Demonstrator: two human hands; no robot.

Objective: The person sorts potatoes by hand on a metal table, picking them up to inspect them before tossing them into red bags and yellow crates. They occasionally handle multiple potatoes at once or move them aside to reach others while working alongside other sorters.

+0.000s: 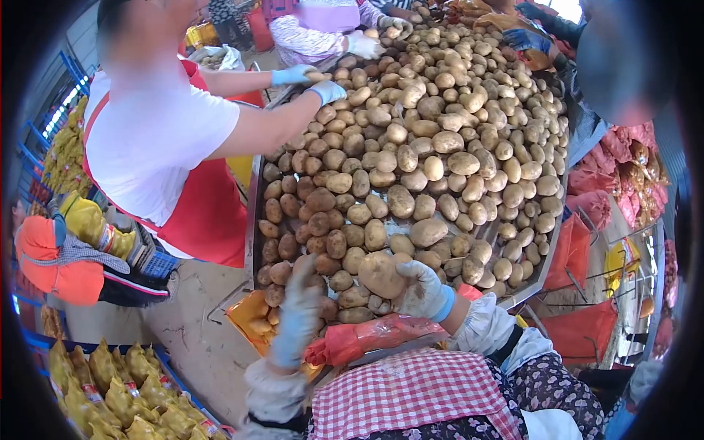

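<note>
Many potatoes [427,232] cover a large metal-edged table [251,220]. My right hand [425,292], in a dirty blue and white glove, grips a big potato [380,275] at its right side, near the table's front edge. To its left, my left hand [298,308] is raised over the front left of the table, gloved and smeared by motion, so its fingers cannot be made out. Smaller potatoes lie beneath and around both hands.
A co-worker in a red apron [209,205] reaches over the left side; others stand at the far end. An orange bag [257,320] hangs at the front left. Red bags [587,330] hang at right. Filled yellow bags [121,396] stand at lower left.
</note>
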